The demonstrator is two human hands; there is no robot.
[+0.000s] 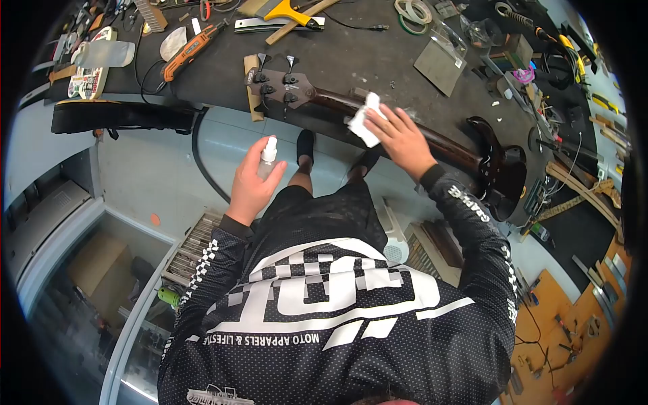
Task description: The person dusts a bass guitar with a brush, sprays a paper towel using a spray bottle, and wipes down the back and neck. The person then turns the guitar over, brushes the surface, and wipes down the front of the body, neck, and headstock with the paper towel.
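Your left hand [255,181] holds a small spray bottle [268,156]. Your right hand [403,138] presses a white cloth [368,120] on the long neck [435,138] of the dark guitar [503,169], face down on the bench [378,57].

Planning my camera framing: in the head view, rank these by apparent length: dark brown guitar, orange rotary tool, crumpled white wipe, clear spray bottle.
1. Guitar
2. Rotary tool
Unranked: wipe and spray bottle; hands partly cover both.

Two hands [251,183], one spray bottle [268,158]
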